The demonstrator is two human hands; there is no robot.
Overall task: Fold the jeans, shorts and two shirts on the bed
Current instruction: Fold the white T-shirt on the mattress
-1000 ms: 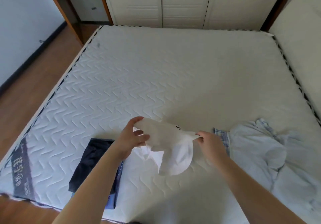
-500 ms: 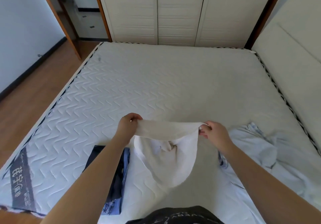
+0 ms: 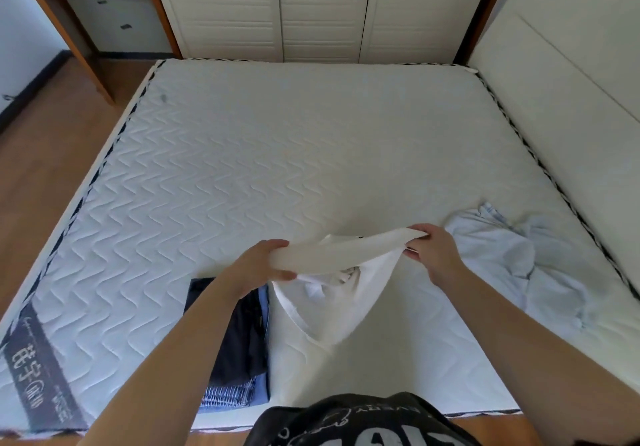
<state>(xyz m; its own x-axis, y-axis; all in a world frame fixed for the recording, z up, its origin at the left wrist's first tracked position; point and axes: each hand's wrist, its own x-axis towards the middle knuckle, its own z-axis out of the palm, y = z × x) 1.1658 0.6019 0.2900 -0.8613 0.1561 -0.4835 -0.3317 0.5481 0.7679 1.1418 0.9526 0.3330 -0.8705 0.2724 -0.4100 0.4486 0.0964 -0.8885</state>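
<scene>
Nearest the camera, my black printed T-shirt (image 3: 360, 421) fills the lower edge of the view, at the near edge of the white quilted mattress (image 3: 242, 168) of the bed. My 2 bare forearms reach forward over it. Under my left forearm lies a folded stack: dark navy folded shorts (image 3: 242, 338) on top of folded blue denim jeans (image 3: 228, 395), whose striped denim edge shows at the near end and along the right side. The stack rests flat on the mattress near its near-left corner, beside a grey label printed with characters (image 3: 38, 373). My left hand (image 3: 263, 267) is closed on the left end of a white cotton shirt (image 3: 346, 293), fingers (image 3: 277, 244) curled over its upper edge. My right hand (image 3: 433, 255) pinches the right end of that edge. The shirt is stretched between the 2 hands and held above the mattress, its body hanging toward me in a loose pouch; its lower tip appears to touch the bed. Just right of my right hand, a crumpled pale blue shirt (image 3: 519, 265) lies unfolded on the mattress. Farther off stand cream louvred wardrobe doors (image 3: 325, 9).
</scene>
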